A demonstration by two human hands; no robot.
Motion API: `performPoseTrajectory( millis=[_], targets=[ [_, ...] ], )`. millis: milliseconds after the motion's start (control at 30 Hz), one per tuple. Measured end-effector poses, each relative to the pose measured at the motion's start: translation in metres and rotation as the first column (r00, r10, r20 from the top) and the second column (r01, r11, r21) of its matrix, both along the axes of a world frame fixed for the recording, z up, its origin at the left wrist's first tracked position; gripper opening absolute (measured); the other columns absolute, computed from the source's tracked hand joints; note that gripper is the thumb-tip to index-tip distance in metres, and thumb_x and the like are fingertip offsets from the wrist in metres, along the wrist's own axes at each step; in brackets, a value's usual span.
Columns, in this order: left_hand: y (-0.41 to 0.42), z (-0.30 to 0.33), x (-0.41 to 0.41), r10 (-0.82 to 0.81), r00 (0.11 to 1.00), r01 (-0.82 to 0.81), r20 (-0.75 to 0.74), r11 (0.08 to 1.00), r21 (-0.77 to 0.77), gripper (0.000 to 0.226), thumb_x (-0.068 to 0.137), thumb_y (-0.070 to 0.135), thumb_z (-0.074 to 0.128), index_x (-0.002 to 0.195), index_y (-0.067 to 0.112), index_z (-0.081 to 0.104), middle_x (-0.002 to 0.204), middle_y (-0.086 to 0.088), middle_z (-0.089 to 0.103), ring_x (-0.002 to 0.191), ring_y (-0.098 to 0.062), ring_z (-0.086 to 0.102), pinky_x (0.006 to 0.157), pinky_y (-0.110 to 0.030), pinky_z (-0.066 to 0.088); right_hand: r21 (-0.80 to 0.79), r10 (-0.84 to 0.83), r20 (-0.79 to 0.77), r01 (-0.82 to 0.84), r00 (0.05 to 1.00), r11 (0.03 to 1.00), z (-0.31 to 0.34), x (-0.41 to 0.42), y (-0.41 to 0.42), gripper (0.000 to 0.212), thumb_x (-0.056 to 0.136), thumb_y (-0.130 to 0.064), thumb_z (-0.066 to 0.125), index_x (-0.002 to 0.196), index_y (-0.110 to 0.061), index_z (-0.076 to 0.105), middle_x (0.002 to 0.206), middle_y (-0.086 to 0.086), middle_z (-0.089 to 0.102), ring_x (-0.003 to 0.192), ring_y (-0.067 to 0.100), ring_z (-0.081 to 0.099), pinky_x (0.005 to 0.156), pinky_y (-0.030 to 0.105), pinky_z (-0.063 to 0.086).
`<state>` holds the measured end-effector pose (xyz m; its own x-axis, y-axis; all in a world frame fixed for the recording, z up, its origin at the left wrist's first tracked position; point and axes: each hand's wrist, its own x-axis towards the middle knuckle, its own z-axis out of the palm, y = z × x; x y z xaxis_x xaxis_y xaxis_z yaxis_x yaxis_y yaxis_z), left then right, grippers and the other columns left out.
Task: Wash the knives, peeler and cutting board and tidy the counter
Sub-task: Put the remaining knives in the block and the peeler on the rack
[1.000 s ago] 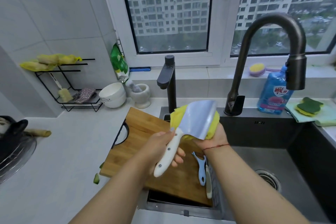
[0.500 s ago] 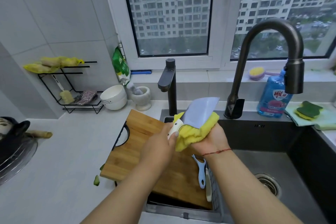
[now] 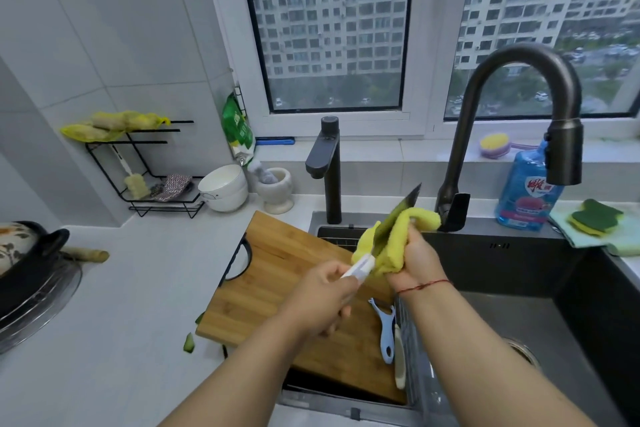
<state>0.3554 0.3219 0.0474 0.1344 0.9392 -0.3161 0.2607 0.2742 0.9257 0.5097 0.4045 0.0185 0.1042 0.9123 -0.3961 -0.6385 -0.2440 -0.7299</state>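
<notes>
A second ago the knife [image 3: 398,218] showed its broad flat face; now it is turned edge-on, a thin dark sliver. The left hand [image 3: 320,298] has rolled over the white handle, hiding most of it. The right hand [image 3: 414,260] now folds the yellow cloth [image 3: 391,243] around both blade faces.

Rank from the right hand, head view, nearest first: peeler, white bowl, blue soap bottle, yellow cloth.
1. yellow cloth: gripped in the right hand, wrapped around the knife blade.
2. peeler: just below the hand, on the cutting board.
3. blue soap bottle: back right, behind the sink.
4. white bowl: back left on the counter, clearly farthest.
</notes>
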Motion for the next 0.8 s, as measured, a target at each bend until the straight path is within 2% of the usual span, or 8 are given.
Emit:
performPoseTrajectory(
  millis=[100, 200, 267, 400, 467, 533, 667, 800],
  targets=[
    [0.008, 0.006, 0.005, 0.048, 0.996, -0.037, 0.076, 0.99, -0.133, 0.033, 0.096, 0.046, 0.048, 0.104, 0.015, 0.058, 0.062, -0.006, 0.055, 0.037, -0.013, 0.034, 0.04, -0.018, 0.027, 0.056, 0.06, 0.011, -0.06, 0.998, 0.997, -0.011, -0.011, -0.01, 0.033, 0.093, -0.046, 0.052, 0.12, -0.027, 0.053, 0.109, 0.014, 0.064, 0.096, 0.03, 0.066, 0.089, 0.051, 0.051],
    [0.014, 0.01, 0.009, 0.07, 0.991, -0.031, 0.114, 0.95, -0.312, 0.039, 0.095, 0.053, 0.042, 0.091, 0.015, 0.051, 0.057, -0.003, 0.048, 0.032, -0.011, 0.03, 0.035, -0.014, 0.022, 0.11, 0.079, 0.06, -0.085, 0.995, 0.99, -0.013, -0.024, -0.016, 0.026, 0.097, -0.031, 0.05, 0.123, -0.034, 0.049, 0.112, 0.011, 0.062, 0.101, 0.03, 0.063, 0.095, 0.053, 0.047],
    [0.014, 0.009, 0.01, 0.045, 0.989, 0.015, 0.139, 0.915, -0.404, 0.043, 0.095, 0.057, 0.038, 0.085, 0.016, 0.046, 0.054, 0.0, 0.045, 0.03, -0.009, 0.028, 0.034, -0.013, 0.019, 0.101, 0.045, 0.176, -0.064, 0.983, 0.993, -0.013, -0.027, -0.015, 0.039, 0.091, -0.027, 0.061, 0.127, -0.032, 0.047, 0.121, 0.011, 0.06, 0.106, 0.031, 0.061, 0.095, 0.053, 0.048],
    [0.007, 0.007, 0.008, -0.035, 0.986, 0.107, 0.165, 0.884, -0.455, 0.051, 0.095, 0.06, 0.035, 0.081, 0.013, 0.048, 0.052, 0.003, 0.043, 0.03, -0.007, 0.025, 0.034, -0.013, 0.016, -0.029, -0.093, 0.286, 0.105, 0.954, 0.994, -0.009, -0.017, -0.005, 0.073, 0.075, -0.021, 0.08, 0.13, -0.015, 0.033, 0.122, 0.01, 0.05, 0.108, 0.03, 0.056, 0.094, 0.047, 0.049],
    [0.004, 0.006, 0.005, -0.046, 0.976, 0.144, 0.213, 0.869, -0.473, 0.052, 0.094, 0.061, 0.034, 0.081, 0.013, 0.049, 0.051, 0.003, 0.042, 0.029, -0.006, 0.026, 0.033, -0.012, 0.016, -0.045, -0.127, 0.294, 0.147, 0.947, 0.988, -0.007, -0.012, -0.002, 0.072, 0.075, -0.018, 0.08, 0.127, -0.011, 0.031, 0.114, 0.007, 0.046, 0.1, 0.026, 0.053, 0.086, 0.038, 0.047],
    [0.0, 0.006, -0.002, -0.055, 0.963, 0.18, 0.265, 0.861, -0.476, 0.053, 0.094, 0.062, 0.035, 0.08, 0.013, 0.051, 0.051, 0.002, 0.042, 0.027, -0.005, 0.026, 0.032, -0.011, 0.016, -0.039, -0.162, 0.315, 0.184, 0.935, 0.982, -0.001, -0.005, 0.004, 0.07, 0.075, -0.018, 0.079, 0.127, -0.01, 0.033, 0.112, 0.007, 0.046, 0.097, 0.025, 0.052, 0.082, 0.035, 0.045],
    [-0.007, 0.007, -0.024, -0.088, 0.933, 0.253, 0.349, 0.85, -0.462, 0.053, 0.089, 0.064, 0.04, 0.08, 0.013, 0.053, 0.05, 0.002, 0.04, 0.025, -0.005, 0.027, 0.029, -0.011, 0.017, 0.007, -0.256, 0.358, 0.272, 0.898, 0.962, 0.011, 0.006, 0.018, 0.065, 0.076, -0.021, 0.079, 0.131, -0.011, 0.044, 0.128, 0.012, 0.055, 0.109, 0.029, 0.058, 0.097, 0.043, 0.048],
    [-0.01, 0.006, -0.045, -0.08, 0.895, 0.299, 0.438, 0.836, -0.459, 0.052, 0.088, 0.062, 0.042, 0.08, 0.013, 0.057, 0.047, 0.001, 0.039, 0.023, -0.005, 0.029, 0.026, -0.011, 0.021, 0.101, -0.268, 0.436, 0.25, 0.859, 0.963, 0.022, 0.013, 0.025, 0.056, 0.086, -0.022, 0.068, 0.134, -0.012, 0.04, 0.129, 0.012, 0.051, 0.109, 0.024, 0.054, 0.092, 0.032, 0.044]
  ],
)
